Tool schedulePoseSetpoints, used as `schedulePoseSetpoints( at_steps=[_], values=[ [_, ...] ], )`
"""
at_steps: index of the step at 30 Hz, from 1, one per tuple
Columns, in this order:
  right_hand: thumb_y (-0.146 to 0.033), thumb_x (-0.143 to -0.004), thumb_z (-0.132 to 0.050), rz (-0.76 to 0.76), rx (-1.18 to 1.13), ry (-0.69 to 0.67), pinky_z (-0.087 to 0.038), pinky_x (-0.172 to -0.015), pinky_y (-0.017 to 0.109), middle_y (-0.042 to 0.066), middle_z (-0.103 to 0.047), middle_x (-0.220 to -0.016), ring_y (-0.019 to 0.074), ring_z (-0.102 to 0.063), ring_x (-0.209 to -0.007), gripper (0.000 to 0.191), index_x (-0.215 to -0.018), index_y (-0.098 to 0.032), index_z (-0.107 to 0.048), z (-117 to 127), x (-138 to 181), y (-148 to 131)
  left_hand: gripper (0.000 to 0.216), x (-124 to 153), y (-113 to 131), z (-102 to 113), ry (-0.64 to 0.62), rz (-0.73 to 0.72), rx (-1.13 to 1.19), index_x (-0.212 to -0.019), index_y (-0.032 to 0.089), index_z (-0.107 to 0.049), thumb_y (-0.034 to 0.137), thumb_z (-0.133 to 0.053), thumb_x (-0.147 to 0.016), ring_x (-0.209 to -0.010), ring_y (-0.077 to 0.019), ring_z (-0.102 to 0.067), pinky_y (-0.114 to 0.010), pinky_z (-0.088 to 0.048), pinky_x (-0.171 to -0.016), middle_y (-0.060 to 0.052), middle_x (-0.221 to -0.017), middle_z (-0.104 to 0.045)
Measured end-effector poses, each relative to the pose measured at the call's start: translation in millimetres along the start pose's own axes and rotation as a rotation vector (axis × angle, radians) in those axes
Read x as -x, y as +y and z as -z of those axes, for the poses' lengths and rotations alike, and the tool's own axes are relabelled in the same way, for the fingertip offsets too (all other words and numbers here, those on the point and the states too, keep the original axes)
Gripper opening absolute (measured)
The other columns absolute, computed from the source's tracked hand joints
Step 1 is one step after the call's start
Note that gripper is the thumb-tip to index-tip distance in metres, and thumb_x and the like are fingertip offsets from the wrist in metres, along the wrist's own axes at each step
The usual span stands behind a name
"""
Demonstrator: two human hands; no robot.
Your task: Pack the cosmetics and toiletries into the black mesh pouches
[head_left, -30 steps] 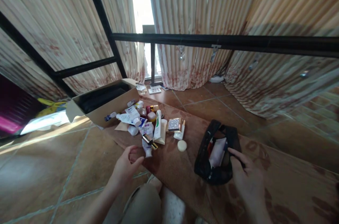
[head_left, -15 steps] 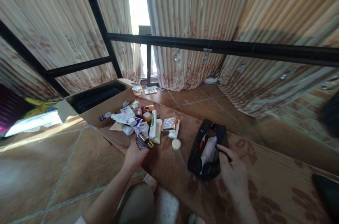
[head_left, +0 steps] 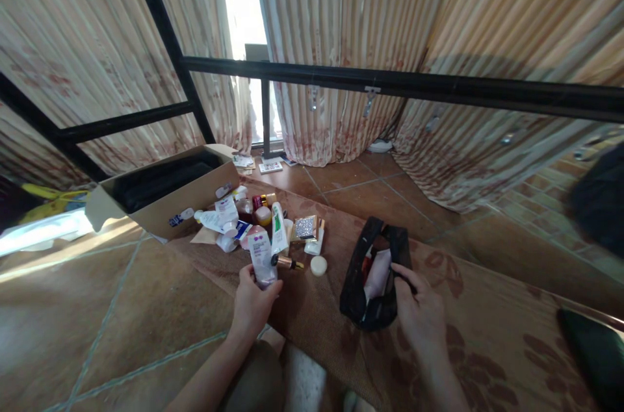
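My left hand [head_left: 254,295] is closed around the lower end of a white squeeze tube [head_left: 261,256] with purple print. Right beside the tube lies a small bottle with a black and gold cap [head_left: 287,262]. A round cream-coloured lid [head_left: 318,266] and a glittery compact [head_left: 305,229] rest a little farther right. My right hand [head_left: 418,298] grips the right edge of a black zip pouch [head_left: 358,308], which stands open. Inside the pouch are a pale lilac item [head_left: 378,272] and something red [head_left: 366,265].
Behind my left hand is a pile of cosmetics, including a white-and-green tube [head_left: 279,227] and a jar [head_left: 263,216]. A cardboard box [head_left: 195,204] with black contents stands at the left. A dark flat object [head_left: 592,353] lies at the right. A black metal rail [head_left: 341,78] crosses ahead.
My left hand has lifted the white tube upright from among the cosmetics. The black-and-gold-capped bottle now lies apart beside it. My right hand stays at the pouch. The view has shifted slightly.
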State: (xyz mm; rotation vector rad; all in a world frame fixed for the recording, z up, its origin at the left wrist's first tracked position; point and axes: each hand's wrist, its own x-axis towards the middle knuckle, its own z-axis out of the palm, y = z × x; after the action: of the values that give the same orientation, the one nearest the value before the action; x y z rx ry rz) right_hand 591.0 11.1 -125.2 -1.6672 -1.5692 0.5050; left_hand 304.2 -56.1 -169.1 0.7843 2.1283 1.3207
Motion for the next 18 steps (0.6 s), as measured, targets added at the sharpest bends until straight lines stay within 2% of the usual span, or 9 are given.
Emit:
schedulePoseSetpoints(
  at_steps=[4, 7, 14, 18],
  values=[
    [-0.038, -0.08, -0.042, -0.023, -0.012, -0.017, -0.047, -0.079, 0.036, 0.011, -0.071, -0.1, 0.0257, -0.064, -0.089, 0.044, -0.104, -0.017, -0.071, -1.2, -0.1, 0.2, 0.057, 13.6, 2.6, 3.0, -0.069, 0.013, 0.134, -0.113, 0.017, -0.047, 0.027, -0.075, -0.065, -0.085, -0.0241, -0.069, -0.035, -0.056, -0.069, -0.011, -0.1, -0.069],
    [-0.038, -0.08, -0.042, -0.034, -0.031, -0.03, -0.048, -0.079, 0.036, 0.011, -0.07, -0.102, 0.0258, -0.064, -0.09, 0.044, -0.105, -0.018, -0.071, -1.2, -0.1, 1.2, 0.058, 21.2, 5.0, 7.5, -0.114, -0.029, 0.144, -0.115, 0.017, -0.046, 0.03, -0.073, -0.066, -0.09, -0.026, -0.069, -0.037, -0.056, -0.073, -0.012, -0.106, -0.067],
    [-0.041, -0.079, -0.04, -0.042, -0.037, -0.027, -0.047, -0.08, 0.038, 0.011, -0.07, -0.103, 0.0267, -0.064, -0.091, 0.045, -0.103, -0.017, -0.071, -2.0, -0.6, 0.0, 0.06, 19.8, 17.4, -0.1, -0.19, -0.217, -0.029, -0.125, 0.018, -0.044, 0.036, -0.068, -0.073, -0.091, -0.0247, -0.068, -0.036, -0.053, -0.079, -0.01, -0.107, -0.068],
    [-0.04, -0.078, -0.04, -0.021, -0.045, -0.02, -0.047, -0.083, 0.037, 0.011, -0.07, -0.104, 0.0271, -0.064, -0.096, 0.046, -0.102, -0.016, -0.07, -1.7, -0.2, -2.0, 0.061, 20.9, 28.5, -5.5, -0.162, -0.295, -0.225, -0.128, 0.018, -0.045, 0.033, -0.066, -0.073, -0.091, -0.0252, -0.068, -0.036, -0.052, -0.078, -0.01, -0.106, -0.069]
  ],
)
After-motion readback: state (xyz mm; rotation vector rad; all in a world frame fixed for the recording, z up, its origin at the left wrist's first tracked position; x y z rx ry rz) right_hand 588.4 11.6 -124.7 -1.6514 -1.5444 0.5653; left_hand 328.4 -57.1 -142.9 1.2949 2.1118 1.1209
